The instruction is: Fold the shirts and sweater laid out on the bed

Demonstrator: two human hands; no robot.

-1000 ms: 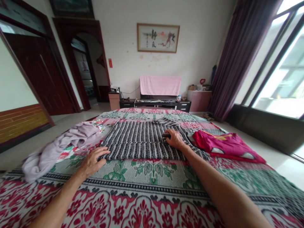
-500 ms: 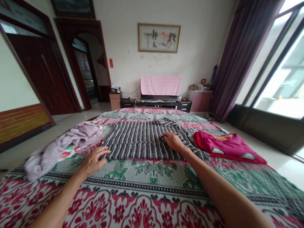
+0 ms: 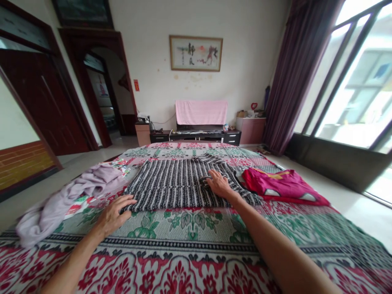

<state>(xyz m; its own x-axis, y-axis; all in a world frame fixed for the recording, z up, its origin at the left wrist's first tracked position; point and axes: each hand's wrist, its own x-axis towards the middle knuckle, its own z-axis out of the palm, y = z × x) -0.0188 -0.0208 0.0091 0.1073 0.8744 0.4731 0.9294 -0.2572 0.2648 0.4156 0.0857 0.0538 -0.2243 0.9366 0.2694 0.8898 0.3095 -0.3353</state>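
A black-and-white striped knit top lies folded flat on the patterned bedspread. My left hand is at its near left corner, with fingers over the cloth and thumb beneath, closed on the edge. Toward the right part of the top, my right hand rests palm down, fingers spread, on the fabric. Beside its fingertips the knit shows a small dark crease.
On the left lies a crumpled pale mauve garment over a floral-printed cloth. A folded magenta and red garment sits to the right. Beyond the bed stands a low black cabinet below a pink cloth.
My right hand has opened from bent fingers to a spread, flat pose on the top. My left hand stays at the corner. The view has shifted slightly.
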